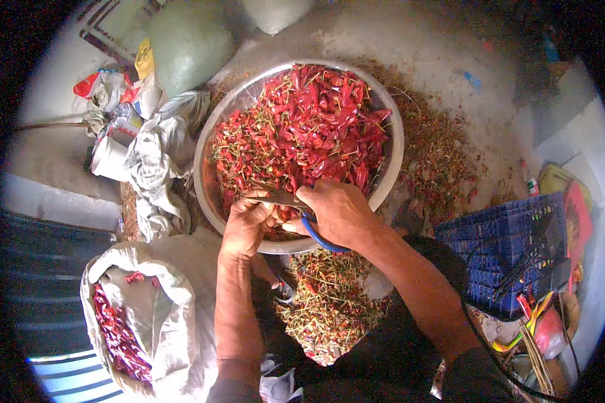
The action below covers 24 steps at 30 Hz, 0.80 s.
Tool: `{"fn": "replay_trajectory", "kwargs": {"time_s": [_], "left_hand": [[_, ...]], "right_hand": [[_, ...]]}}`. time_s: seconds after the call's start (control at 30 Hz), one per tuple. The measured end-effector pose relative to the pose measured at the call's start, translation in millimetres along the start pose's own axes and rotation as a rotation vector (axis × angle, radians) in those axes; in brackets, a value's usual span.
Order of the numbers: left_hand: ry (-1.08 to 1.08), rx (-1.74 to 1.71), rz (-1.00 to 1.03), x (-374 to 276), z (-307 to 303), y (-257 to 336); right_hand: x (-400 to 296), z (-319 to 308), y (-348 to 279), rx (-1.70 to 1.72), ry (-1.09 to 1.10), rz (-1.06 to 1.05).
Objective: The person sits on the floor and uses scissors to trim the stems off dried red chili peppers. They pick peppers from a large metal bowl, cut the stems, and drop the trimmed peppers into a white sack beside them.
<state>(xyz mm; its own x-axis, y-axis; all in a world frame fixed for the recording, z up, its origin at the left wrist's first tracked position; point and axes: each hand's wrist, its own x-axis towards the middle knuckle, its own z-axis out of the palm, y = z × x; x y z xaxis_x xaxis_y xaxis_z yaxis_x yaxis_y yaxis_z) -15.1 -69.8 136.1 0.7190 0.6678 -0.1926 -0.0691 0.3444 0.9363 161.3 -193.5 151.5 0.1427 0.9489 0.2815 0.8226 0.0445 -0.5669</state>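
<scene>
A wide metal basin (399, 151) stands before me, heaped with dried red chili peppers (322, 116); cut pieces and stems lie mostly at its left side. Over the basin's near rim, my right hand (338, 209) grips scissors with blue handles (315, 234). Their blades point left and reach my left hand (249, 216). The left fingers are pinched together near the blades, seemingly on a small chili piece that is mostly hidden by the fingers. Below the basin, between my legs, lies a pile of cut stems and chili bits (327, 297).
At the lower left, an open white woven sack (176, 322) holds more dried red chilies (118, 332). Crumpled white sacks (156, 171) and a white bucket (111, 157) lie left of the basin. A blue plastic crate (504, 247) stands at the right. Chili debris (433, 146) covers the floor beyond.
</scene>
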Motion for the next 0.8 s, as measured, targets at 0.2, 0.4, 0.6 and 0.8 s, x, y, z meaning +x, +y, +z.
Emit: {"fn": "replay_trajectory", "kwargs": {"time_s": [0.2,0.4,0.6,0.8], "left_hand": [[-0.105,-0.314,0.028,-15.2,-8.8,-9.5],[-0.077,-0.360,0.041,-57.8,2.0,-8.8],[-0.049,-0.412,0.080,-88.8,0.1,-25.7],[-0.028,-0.402,0.122,-109.7,3.7,-29.8]], "right_hand": [[-6.0,-1.5,-9.1,0.052,-0.071,-0.101],[-13.2,9.1,-17.5,0.034,-0.094,-0.223],[-24.3,3.0,-34.0,0.033,-0.231,-0.277],[-29.8,4.2,-43.1,0.043,-0.267,-0.308]]}}
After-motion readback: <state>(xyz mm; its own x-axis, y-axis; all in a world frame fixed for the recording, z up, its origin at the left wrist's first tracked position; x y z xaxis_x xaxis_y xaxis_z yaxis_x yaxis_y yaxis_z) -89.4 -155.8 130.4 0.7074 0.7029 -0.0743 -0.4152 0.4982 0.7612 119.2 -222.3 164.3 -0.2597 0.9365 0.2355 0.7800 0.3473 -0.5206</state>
